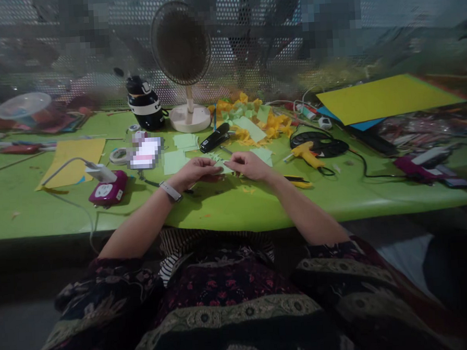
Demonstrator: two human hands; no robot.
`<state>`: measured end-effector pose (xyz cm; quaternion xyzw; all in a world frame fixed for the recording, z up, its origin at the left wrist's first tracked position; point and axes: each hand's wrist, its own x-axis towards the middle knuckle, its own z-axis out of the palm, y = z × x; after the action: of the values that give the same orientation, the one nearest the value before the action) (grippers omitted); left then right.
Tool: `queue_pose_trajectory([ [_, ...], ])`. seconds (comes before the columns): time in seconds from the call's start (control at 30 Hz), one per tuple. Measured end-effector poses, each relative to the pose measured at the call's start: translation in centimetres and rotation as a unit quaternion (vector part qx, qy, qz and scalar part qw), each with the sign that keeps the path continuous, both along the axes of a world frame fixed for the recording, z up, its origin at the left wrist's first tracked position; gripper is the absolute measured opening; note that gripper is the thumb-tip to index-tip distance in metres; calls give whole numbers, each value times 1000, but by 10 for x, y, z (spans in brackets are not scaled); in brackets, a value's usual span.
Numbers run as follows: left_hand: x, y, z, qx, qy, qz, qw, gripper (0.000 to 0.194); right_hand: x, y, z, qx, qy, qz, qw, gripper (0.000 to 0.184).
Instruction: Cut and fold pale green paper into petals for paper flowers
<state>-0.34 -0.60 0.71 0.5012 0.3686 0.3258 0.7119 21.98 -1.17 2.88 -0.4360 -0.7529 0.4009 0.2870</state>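
Observation:
Between my hands is a small piece of pale green paper (226,168), low over the front of the table. My left hand (196,173), with a pale watch band at the wrist, pinches its left side. The fingers of my right hand (248,165) are closed on its right side. Just beyond them lie a black stapler (215,138) and pale green paper sheets (176,161). Farther back is a heap of orange and green paper pieces (250,116). A yellow-handled cutter (298,181) lies right of my right hand.
A fan (190,117) and a dark bottle (144,106) stand at the back. Left are a lit phone (146,152), a tape roll (120,156) and a purple power socket (108,189). Right are a yellow glue gun (307,154), a cable and yellow sheets (390,99).

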Motion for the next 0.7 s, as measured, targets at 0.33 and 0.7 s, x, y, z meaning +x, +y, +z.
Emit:
queue_pose_trajectory([
  [0.33, 0, 0, 1, 4, 1, -10, 1000, 21, 0, 0, 0, -12, 20, 0, 1000, 48],
  [0.7, 0, -1, 4, 2, 12, -5, 1000, 23, 1, -1, 0, -18, 22, -4, 1000, 42],
])
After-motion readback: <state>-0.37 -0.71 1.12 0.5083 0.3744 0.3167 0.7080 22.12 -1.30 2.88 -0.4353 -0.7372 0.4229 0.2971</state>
